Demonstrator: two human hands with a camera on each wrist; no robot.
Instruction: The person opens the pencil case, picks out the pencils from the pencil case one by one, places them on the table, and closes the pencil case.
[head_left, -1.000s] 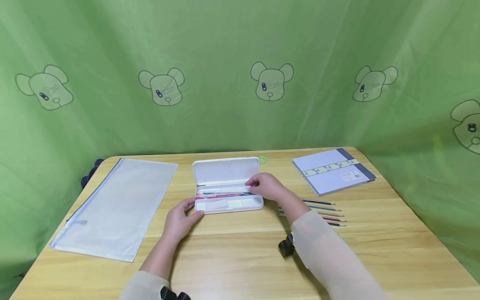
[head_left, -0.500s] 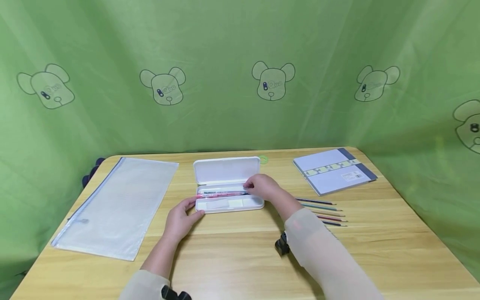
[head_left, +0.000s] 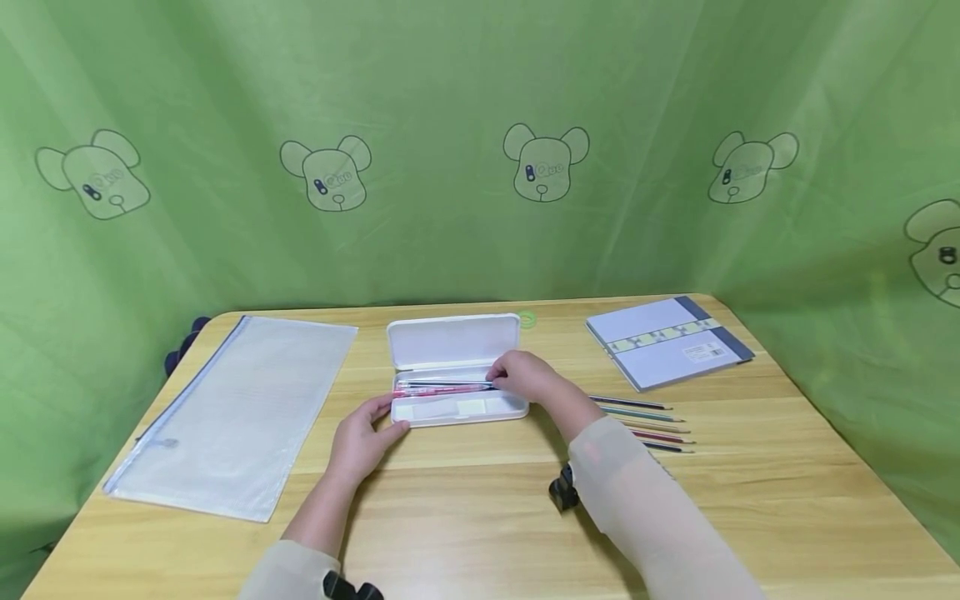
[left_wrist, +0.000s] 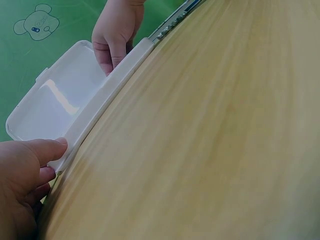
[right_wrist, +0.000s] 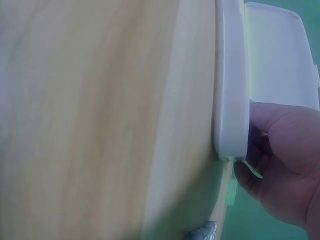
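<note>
A white pencil case stands with its lid raised at the middle of the table. Its left end is gripped by my left hand, whose thumb presses the front wall in the left wrist view. My right hand reaches inside near the right end and pinches the end of a dark pencil. Beside that pencil lies a red and clear pen. In the right wrist view the case wall hides the right fingertips.
Several coloured pencils lie in a row right of the case, partly under my right forearm. A notebook with a patterned band is at the back right. A translucent zip pouch lies at the left.
My right hand has shifted slightly left inside the case, and the dark pencil has settled nearly parallel to the red pen. My left hand has stayed at the left end.
</note>
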